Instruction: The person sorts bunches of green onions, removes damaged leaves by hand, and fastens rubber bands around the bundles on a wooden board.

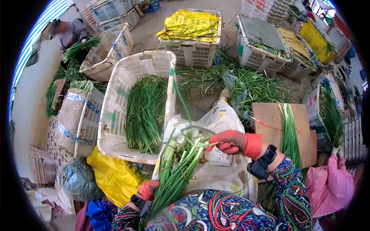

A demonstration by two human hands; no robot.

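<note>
My left hand (148, 189), in a red glove, is wrapped round a bunch of garlic chives (179, 169) above my lap. The bunch's pale stalk ends point up and away from me. My right hand (236, 143), also in a red glove, pinches a few stalks and a loose leaf at the bunch's upper right. A pale, stained cloth (227, 175) lies under the bunch across my legs. On a brown board (266, 115) to my right, another bunch of chives (289, 131) rests over a red strip (269, 124).
A white plastic crate (111, 134) holding many chives stands in front of me. Loose leaves (254, 86) litter the floor ahead. Yellow sacking (189, 24) covers a farther crate (196, 54). At the far left, a person (71, 34) holds greens. A yellow bag (111, 173) lies at left.
</note>
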